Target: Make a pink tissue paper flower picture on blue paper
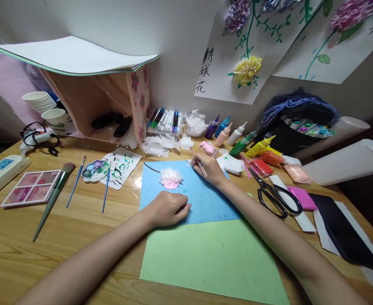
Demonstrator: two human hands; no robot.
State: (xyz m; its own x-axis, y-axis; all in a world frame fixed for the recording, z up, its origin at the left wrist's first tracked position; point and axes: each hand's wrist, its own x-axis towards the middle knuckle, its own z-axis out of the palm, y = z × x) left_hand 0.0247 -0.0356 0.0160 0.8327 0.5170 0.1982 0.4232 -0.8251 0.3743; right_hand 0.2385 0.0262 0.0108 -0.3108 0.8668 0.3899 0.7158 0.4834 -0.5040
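My left hand rests curled, knuckles up, on the lower left part of a blue paper sheet; nothing shows in it. A pink-and-white fluffy paper flower lies on the blue sheet just beyond that hand. My right hand sits at the sheet's far edge, pinched round a thin wooden stick that points up and left. A green paper sheet lies in front of the blue one, nearer to me.
Black scissors lie right of my right arm, with coloured clay packs and paint bottles behind. A marker set, paint palette, brushes and a makeup brush lie left. A power strip sits at the left edge.
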